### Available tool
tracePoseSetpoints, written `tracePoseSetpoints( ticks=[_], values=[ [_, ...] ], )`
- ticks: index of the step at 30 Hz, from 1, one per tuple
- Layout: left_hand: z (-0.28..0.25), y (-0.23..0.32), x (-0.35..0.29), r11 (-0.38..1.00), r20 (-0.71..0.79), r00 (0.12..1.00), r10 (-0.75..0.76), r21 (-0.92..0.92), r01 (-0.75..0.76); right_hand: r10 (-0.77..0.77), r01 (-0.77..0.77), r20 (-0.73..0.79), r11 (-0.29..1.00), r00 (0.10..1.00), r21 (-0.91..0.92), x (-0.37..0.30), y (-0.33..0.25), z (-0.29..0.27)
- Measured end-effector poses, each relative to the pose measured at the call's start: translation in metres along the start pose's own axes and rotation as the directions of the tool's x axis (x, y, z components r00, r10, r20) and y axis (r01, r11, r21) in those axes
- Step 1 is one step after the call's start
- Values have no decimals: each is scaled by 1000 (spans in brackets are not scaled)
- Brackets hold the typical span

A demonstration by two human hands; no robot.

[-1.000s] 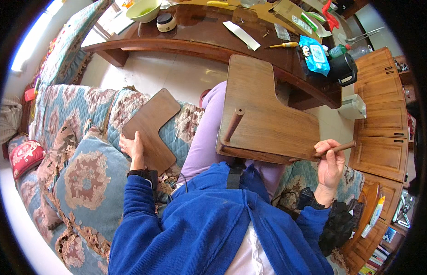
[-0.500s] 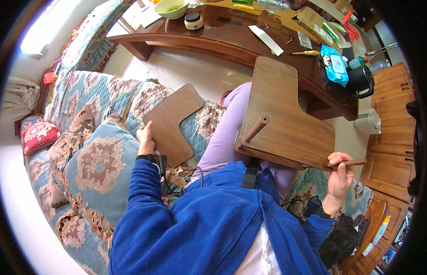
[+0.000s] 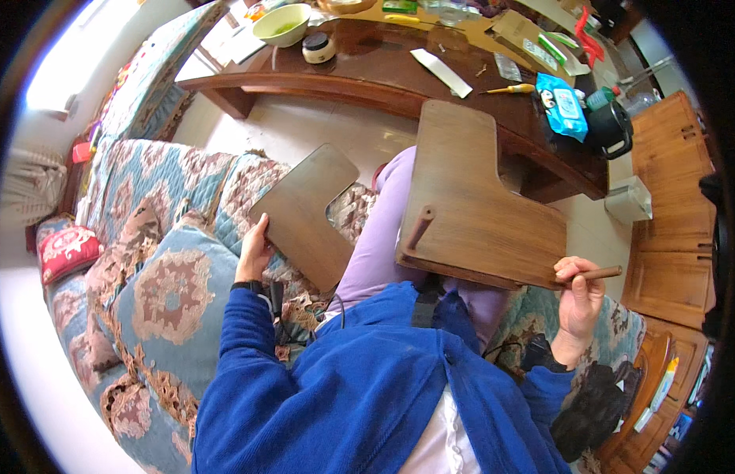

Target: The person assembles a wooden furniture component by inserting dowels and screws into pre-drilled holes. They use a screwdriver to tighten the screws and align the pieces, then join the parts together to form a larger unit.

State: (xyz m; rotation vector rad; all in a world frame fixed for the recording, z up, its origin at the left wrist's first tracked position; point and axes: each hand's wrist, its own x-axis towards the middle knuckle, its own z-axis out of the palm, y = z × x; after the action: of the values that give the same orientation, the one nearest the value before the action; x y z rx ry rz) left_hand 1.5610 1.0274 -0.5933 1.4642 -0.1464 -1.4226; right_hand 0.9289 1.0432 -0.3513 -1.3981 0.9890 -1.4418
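My left hand (image 3: 255, 246) grips the edge of a flat brown L-shaped wooden board (image 3: 308, 213), held tilted above the sofa beside my leg. Across my thighs lies a larger L-shaped wooden piece (image 3: 482, 193), which looks thicker along its near edge. A short round wooden peg (image 3: 419, 227) stands up from its near left corner. At its near right corner, my right hand (image 3: 581, 296) has its fingers closed round a second wooden peg (image 3: 603, 273), which points out to the right. My fingers hide where that peg meets the wood.
Ahead stands a dark glossy table (image 3: 367, 59) with a green bowl (image 3: 281, 25), a lidded jar (image 3: 318, 48), a yellow-handled screwdriver (image 3: 510, 88), a blue wipes pack (image 3: 562, 107) and a black pot (image 3: 610, 130). A patterned sofa with cushions (image 3: 174, 292) is at left; a white bin (image 3: 629, 199) stands right.
My left hand has lifted and tilted the smaller board, bringing it slightly right, closer to my leg. My right hand stays on its peg; the view has shifted a little.
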Motion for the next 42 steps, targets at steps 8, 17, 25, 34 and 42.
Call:
tracePoseSetpoints(
  ticks=[8,17,25,34,42],
  values=[
    [-26,63,-55,971,189,970,153,152,-183,34,-34,-12,999,999,14,1,-4,3],
    [71,222,-160,559,281,529,801,-32,-828,51,-49,-29,997,998,67,4,-6,6],
    [303,184,-239,-672,714,-553,428,-158,-724,117,-112,-58,990,991,88,5,-11,4],
    [352,128,-259,-532,671,-739,60,-605,-593,126,-113,-22,947,992,301,2,-11,0],
    [340,115,-252,-451,689,-716,108,-608,-653,258,-223,11,812,966,540,7,-21,-13]
  ],
)
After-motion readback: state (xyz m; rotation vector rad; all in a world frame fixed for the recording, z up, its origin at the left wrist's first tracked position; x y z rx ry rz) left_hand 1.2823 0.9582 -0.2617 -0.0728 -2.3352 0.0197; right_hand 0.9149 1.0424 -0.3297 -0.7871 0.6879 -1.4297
